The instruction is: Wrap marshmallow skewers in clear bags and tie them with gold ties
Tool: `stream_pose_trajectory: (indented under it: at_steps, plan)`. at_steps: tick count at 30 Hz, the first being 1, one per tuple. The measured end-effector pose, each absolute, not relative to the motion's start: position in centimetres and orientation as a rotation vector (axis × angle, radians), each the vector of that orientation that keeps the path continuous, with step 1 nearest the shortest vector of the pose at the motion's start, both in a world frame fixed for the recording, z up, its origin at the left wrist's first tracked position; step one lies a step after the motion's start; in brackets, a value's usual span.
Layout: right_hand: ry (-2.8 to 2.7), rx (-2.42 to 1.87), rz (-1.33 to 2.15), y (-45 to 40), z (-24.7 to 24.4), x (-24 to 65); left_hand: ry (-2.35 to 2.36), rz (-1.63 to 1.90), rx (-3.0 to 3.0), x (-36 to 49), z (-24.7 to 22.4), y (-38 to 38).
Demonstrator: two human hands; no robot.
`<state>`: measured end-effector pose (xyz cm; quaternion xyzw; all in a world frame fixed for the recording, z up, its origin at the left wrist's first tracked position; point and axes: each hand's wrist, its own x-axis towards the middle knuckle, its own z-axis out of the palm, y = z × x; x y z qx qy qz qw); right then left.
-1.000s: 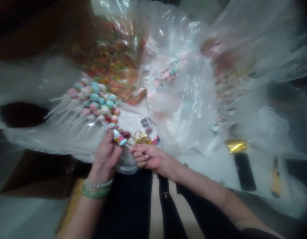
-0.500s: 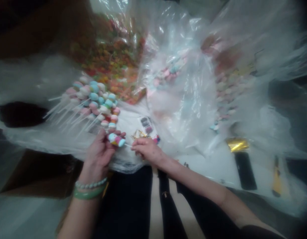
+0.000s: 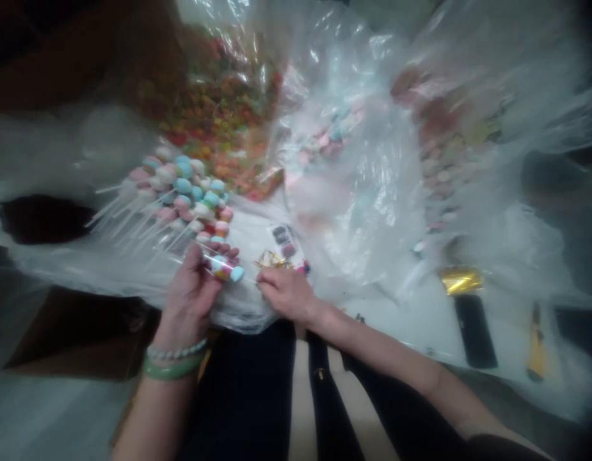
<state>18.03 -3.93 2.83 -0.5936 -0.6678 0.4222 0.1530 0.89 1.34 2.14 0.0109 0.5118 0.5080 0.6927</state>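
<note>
My left hand (image 3: 192, 291) is curled around a candy skewer (image 3: 237, 274) of blue, pink and yellow marshmallow pieces. Over much of the candy lies a shiny clear wrapper (image 3: 210, 255), its far end at my left fingertips. My right hand (image 3: 290, 296) is closed in a pinch on the thin white stick at the skewer's right end. A pile of similar marshmallow skewers (image 3: 183, 186) rests just beyond my left hand, sticks pointing left. Gold twist ties (image 3: 271, 259) and a small printed label (image 3: 282, 238) lie beyond my right hand.
A clear bag of orange and green gummies (image 3: 223, 121) is at the back left. Marshmallows (image 3: 331, 137) show in a plastic bag at the centre. On the right lie gold foil strips (image 3: 461, 280), a black phone (image 3: 474, 330) and a yellow utility knife (image 3: 536, 349). A cardboard box (image 3: 41, 358) stands lower left.
The clear wrapper now shows plainly over the candy skewer in my left hand, with the candy further inside it. My right hand has shifted only slightly and still pinches the stick.
</note>
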Motion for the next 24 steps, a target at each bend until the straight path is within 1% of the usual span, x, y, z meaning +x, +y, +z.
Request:
stream_pose_trajectory:
  at_steps: [2,3,5,7,8,9,11,13,15,18,21,24]
  plan:
    - [-1.841,-1.695,1.254,-3.8,2.9,18.0,1.179,1.152,0.013,0.8,2.1,1.5]
    - [-1.738,-1.686,1.353,-3.7,2.9,17.9,1.182,1.157,0.002,0.8,2.1,1.5]
    - [-1.375,-1.628,1.705,-3.5,2.9,17.9,1.154,1.146,-0.034,1.0,2.2,1.5]
    - [-0.915,-1.471,2.099,-3.5,2.7,18.0,1.103,1.118,-0.062,1.4,2.3,1.3]
    - [-0.716,-1.366,2.243,-3.5,2.7,18.2,1.075,1.104,-0.066,1.5,2.3,1.2]
    - [-0.565,-1.264,2.334,-3.5,2.6,18.3,1.053,1.096,-0.063,1.7,2.4,1.1]
    - [-0.402,-1.121,2.382,-3.6,2.7,18.5,1.031,1.091,-0.044,2.0,2.4,1.0]
    - [-0.362,-1.09,2.332,-3.8,2.8,18.6,1.037,1.09,-0.024,2.2,2.3,1.0]
    - [-0.401,-1.153,2.267,-3.9,2.8,18.4,1.062,1.082,-0.023,2.3,2.0,1.0]
    - [-0.69,-1.39,2.075,-3.9,2.6,17.9,1.109,1.053,-0.04,2.3,1.8,1.1]
    - [-1.279,-1.65,1.63,-4.0,2.0,17.5,1.15,1.03,-0.04,2.4,2.0,1.0]
    - [-1.862,-1.759,1.102,-4.6,1.2,17.4,1.168,1.038,-0.024,2.7,2.3,0.8]
